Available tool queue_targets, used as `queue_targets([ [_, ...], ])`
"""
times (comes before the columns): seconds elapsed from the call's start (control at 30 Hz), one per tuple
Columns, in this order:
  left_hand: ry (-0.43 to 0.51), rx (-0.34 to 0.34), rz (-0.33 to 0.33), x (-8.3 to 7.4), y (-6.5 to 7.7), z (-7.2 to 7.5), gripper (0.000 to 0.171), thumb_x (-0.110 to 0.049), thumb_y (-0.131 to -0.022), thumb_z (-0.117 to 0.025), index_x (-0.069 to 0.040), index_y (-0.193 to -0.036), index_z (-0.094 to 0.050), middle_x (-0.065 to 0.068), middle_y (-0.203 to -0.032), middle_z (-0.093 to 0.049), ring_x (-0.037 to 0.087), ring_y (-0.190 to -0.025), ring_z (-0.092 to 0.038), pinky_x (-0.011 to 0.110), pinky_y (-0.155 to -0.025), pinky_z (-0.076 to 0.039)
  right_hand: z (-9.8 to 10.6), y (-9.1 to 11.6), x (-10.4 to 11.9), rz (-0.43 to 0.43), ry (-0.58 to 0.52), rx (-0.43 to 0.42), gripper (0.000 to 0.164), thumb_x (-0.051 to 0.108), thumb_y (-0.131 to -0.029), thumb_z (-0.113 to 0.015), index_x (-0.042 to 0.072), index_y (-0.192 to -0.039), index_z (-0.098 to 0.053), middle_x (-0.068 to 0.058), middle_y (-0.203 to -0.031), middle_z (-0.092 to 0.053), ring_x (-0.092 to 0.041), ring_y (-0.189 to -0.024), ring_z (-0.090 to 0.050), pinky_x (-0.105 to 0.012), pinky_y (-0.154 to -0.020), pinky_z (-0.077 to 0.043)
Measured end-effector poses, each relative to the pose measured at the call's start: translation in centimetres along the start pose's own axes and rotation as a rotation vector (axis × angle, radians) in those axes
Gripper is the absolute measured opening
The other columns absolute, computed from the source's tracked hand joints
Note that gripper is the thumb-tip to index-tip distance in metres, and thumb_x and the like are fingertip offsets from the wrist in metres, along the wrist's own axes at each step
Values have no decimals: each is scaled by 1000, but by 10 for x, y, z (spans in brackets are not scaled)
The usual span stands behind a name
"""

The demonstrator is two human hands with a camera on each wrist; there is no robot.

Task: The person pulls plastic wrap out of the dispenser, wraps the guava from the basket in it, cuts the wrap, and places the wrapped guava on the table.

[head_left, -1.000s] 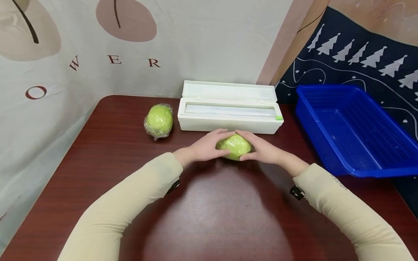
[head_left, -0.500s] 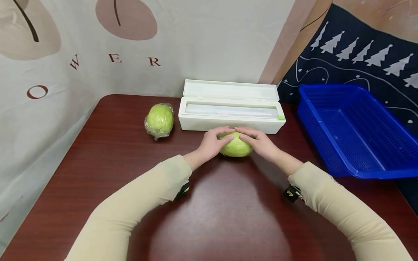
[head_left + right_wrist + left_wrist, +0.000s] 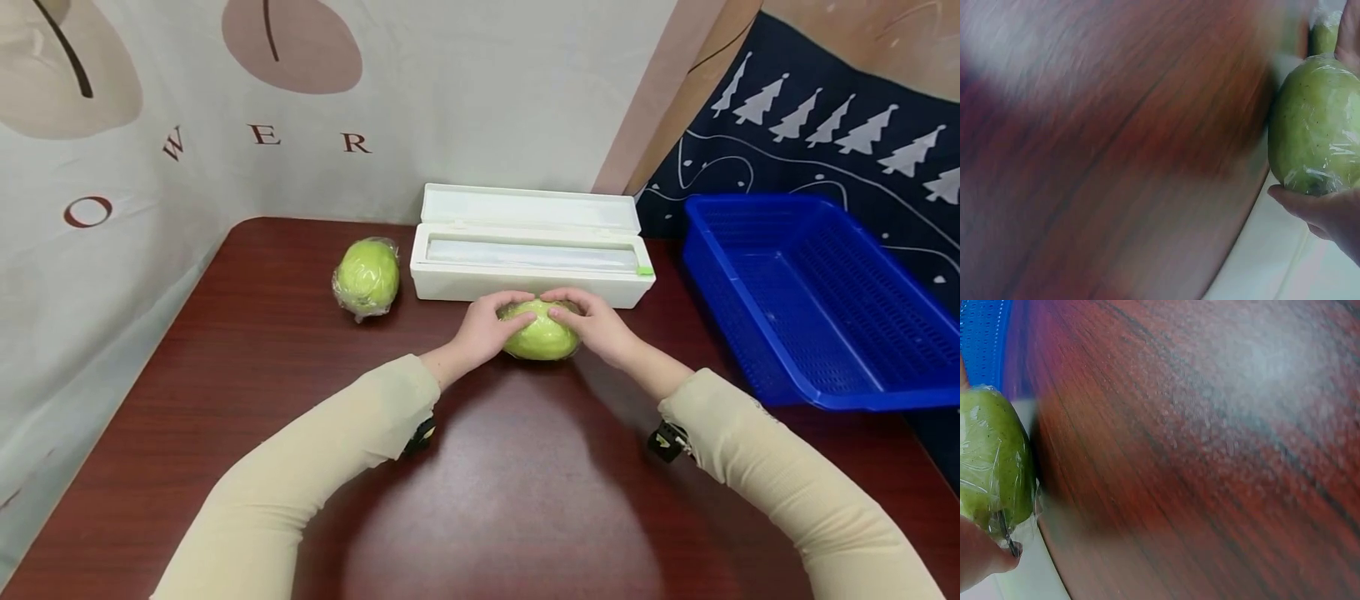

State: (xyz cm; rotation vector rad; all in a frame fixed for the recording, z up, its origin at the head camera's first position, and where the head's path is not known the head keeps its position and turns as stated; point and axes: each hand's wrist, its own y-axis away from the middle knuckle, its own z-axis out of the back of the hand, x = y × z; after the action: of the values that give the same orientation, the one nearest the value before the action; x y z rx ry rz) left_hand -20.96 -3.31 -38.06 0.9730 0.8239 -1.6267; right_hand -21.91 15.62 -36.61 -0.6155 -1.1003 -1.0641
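Observation:
A green pear [image 3: 542, 340] wrapped in clear film is at the middle of the table, in front of the white box. My left hand [image 3: 482, 332] holds its left end and my right hand [image 3: 602, 330] its right end, thumbs on the near side and fingers over the top. In the left wrist view, a dark stem shows under the film of the pear [image 3: 997, 450], beside a fingertip. The right wrist view shows tight, shiny film over the pear [image 3: 1313, 125]. Another film-wrapped pear [image 3: 367, 277] lies further left.
A long white cling film box [image 3: 525, 290] stands behind the hands, its lid [image 3: 525, 207] raised and a film roll inside. On the right is a blue plastic basket [image 3: 738, 321]. The table [image 3: 480, 500] is dark red wood, with a printed cloth [image 3: 480, 100] behind.
Over the second, both hands and the pear have shifted slightly away toward the box. The thumbs have moved from the pear's lower side up onto its upper face.

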Motion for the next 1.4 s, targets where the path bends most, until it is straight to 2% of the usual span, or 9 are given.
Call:
queue_targets([
  [0.23,8,-30,-31,1,0,-2,33,-21,-88,-64,-9,-119,-65,6,-124,-63,19,-122,-53,32,-105,-40,-1,-2,-1,-15,-68,-36,37,8,-94,-52,-8,-127,-48,-23,-137,-46,-25,-128,-42,-12,-86,-41],
  [0.5,68,-57,41,-1,-1,-5,27,-20,-88,-64,-12,-114,-68,3,-124,-63,18,-122,-53,34,-104,-41,-1,-4,1,-94,-160,-44,37,10,-93,-53,-6,-126,-53,-7,-118,-59,-3,-87,-57,-16,-72,-48],
  [0.63,104,-93,84,-3,-3,-9,25,-19,-88,-65,-11,-111,-69,3,-122,-65,18,-121,-54,34,-102,-43,-3,-6,2,-124,-225,-96,37,8,-92,-53,-10,-124,-53,8,-102,-61,-1,-87,-57,-16,-73,-48],
  [0.7,109,-121,83,-4,-5,-11,24,-17,-88,-64,-10,-110,-70,4,-120,-65,18,-120,-54,34,-103,-42,-4,-7,3,-120,-209,-116,37,9,-93,-53,-10,-124,-53,3,-105,-64,-4,-92,-57,-17,-76,-48],
  [0.8,91,-156,55,-3,-5,-13,24,-17,-89,-62,-8,-110,-69,7,-120,-65,19,-120,-55,32,-104,-41,-6,-7,3,-27,11,-105,36,12,-96,-50,-7,-126,-53,-12,-122,-62,-16,-111,-56,-26,-91,-47],
  [0.9,6,-150,-13,-1,-3,-13,26,-19,-92,-58,-7,-114,-67,9,-123,-63,20,-122,-54,32,-106,-40,-6,-4,2,111,344,-25,42,16,-98,-46,-5,-135,-45,-22,-141,-43,-30,-133,-39,-41,-109,-33],
  [1.03,-115,-95,-98,-1,-2,-10,28,-20,-94,-56,-8,-118,-65,8,-129,-59,23,-127,-49,34,-109,-36,-1,4,-1,259,626,120,70,27,-90,-61,-2,-144,-27,-24,-151,-23,-38,-140,-21,-52,-114,-21],
  [1.23,39,-58,47,-10,-10,-1,21,-13,-88,-64,-4,-106,-70,8,-114,-68,20,-117,-58,30,-105,-40,1,7,-3,427,755,167,85,25,-78,-76,-6,-140,-26,-27,-141,-32,-39,-133,-30,-52,-111,-28],
  [1.4,107,-65,118,-12,-11,0,19,-11,-86,-65,-2,-102,-71,10,-108,-70,20,-111,-60,29,-99,-44,3,2,-1,318,580,184,65,23,-87,-66,-2,-138,-34,-22,-139,-40,-32,-129,-37,-47,-109,-32],
])
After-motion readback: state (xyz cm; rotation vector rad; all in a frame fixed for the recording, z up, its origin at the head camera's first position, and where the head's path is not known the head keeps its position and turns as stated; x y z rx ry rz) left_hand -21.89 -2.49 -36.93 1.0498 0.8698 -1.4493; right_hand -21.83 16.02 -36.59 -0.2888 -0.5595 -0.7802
